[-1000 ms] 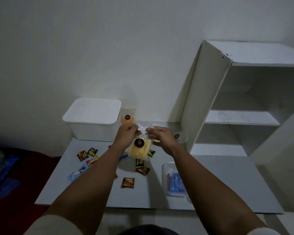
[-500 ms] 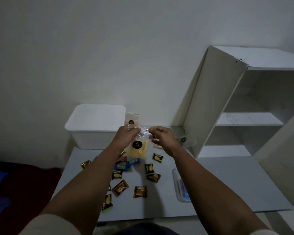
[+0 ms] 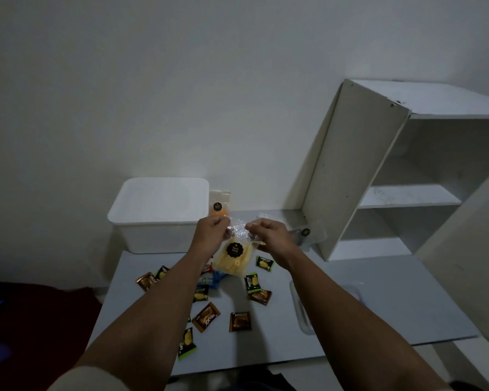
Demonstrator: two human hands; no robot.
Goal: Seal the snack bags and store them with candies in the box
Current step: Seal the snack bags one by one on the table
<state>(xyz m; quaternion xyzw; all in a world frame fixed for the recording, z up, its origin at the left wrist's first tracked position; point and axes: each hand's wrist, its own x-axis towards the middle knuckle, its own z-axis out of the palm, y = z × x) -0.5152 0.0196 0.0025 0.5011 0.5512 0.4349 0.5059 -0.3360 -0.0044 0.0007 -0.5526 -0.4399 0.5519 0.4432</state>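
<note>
Head view: snack bag pinched above a littered tabletop

Head camera looking down over two bare forearms reaching forward. Left hand [image 3: 209, 232] closing thumb and fingers on the left corner of a clear snack bag [image 3: 233, 256]; right hand [image 3: 268, 235] pinching the right corner of the same crinkled top edge. Bag hanging between both hands above the table, showing pale yellow strips and a round dark label.

Pale grey table [image 3: 378, 306] stretching across the lower middle, standing against a plain white wall [image 3: 181, 94]. White lidded box [image 3: 158, 214] sitting at the far left of the table, lid on. Second snack bag [image 3: 219, 204] with orange contents leaning upright just beside the box's right side. Third clear bag [image 3: 305, 234] lying near the foot of a white shelf unit [image 3: 407, 179], partly hidden behind the right hand. Wrapped candies [image 3: 240, 321] lying scattered over the table under and between the forearms, brown, green and blue wrappers among them. Clear plastic container [image 3: 299, 306] resting toward the right, partly hidden under the right forearm. Dark red fabric [image 3: 40, 320] lying low at the left, off the table. Lighting dim throughout.
</note>
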